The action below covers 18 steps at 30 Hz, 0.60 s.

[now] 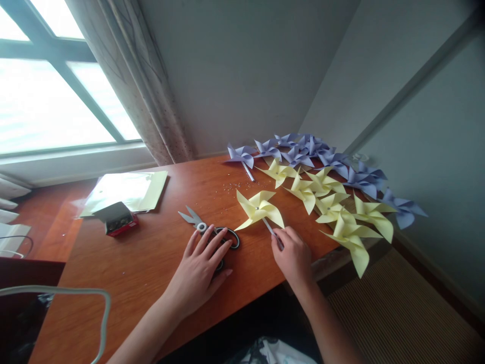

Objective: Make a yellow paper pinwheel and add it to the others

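Observation:
My right hand [291,255] is closed around the stick of a yellow paper pinwheel [259,208], whose blades lie low over the table in front of the fingers. A small pin head shows at the pinwheel's middle. Palm down, my left hand [202,263] lies over a pair of scissors [201,227] with its fingers stretched out. The scissors' blades are parted and point away to the left. Part of their handle is hidden under my fingers. Beyond the pinwheel, tiny bits [238,187] are scattered on the wood.
Several yellow pinwheels [343,230] and purple pinwheels [299,155] crowd the table's right side, some over the edge. A small open box [120,222] and yellow paper sheets in clear plastic [127,192] sit at the left. A pale cable [105,313] curves at lower left.

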Tool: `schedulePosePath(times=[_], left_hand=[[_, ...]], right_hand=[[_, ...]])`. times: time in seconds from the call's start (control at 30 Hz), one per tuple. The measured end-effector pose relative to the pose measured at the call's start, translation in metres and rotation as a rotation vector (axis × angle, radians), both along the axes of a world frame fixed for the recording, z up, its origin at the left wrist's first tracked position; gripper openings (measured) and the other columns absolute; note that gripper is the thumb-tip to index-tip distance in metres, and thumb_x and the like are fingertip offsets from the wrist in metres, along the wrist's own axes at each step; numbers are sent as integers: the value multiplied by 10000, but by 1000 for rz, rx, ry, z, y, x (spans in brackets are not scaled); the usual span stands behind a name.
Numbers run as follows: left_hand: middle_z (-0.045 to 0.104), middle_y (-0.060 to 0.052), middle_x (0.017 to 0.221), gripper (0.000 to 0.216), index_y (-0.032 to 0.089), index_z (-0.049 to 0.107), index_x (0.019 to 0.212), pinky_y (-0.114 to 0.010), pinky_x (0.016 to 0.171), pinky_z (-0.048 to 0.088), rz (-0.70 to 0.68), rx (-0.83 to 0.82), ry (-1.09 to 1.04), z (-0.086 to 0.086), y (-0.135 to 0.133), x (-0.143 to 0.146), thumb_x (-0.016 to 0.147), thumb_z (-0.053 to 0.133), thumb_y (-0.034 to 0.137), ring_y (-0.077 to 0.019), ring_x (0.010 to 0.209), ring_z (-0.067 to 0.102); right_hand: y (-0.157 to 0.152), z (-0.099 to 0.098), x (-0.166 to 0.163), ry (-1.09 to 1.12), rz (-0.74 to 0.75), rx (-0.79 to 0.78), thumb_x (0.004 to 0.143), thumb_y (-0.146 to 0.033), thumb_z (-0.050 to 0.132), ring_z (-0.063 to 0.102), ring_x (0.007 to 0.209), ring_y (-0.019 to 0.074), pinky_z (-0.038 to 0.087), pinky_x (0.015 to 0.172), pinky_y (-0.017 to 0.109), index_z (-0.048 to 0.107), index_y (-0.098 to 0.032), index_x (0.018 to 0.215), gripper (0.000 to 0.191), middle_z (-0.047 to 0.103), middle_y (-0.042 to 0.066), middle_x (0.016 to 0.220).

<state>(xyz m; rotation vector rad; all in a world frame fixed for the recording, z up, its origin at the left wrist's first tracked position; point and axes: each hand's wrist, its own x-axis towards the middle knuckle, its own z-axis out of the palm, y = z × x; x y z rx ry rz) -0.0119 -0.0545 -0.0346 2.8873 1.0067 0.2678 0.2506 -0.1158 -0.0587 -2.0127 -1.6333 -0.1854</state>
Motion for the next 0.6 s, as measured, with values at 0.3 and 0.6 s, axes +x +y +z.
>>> schedulePosePath(times=[0.3,0.6], left_hand=[[363,-37,1638,575,276,407,1530,-635,1206,227,19,7,9,0,1,-5,989,501,447,-389,1510,290],[396,-53,1621,581,273,436,1516,-609,1236,183,25,5,-34,-1,1,-4,968,545,431,-377,1513,292]], right_hand=[[1,4,6,6,-121,-63,933,-253,578,656,762,185,393,651,285,753,-211,976,185,706,47,863],[19,3,14,-11,-158,-84,921,-262,606,664,824,188,375,649,291,754,-232,996,168,711,32,898]])
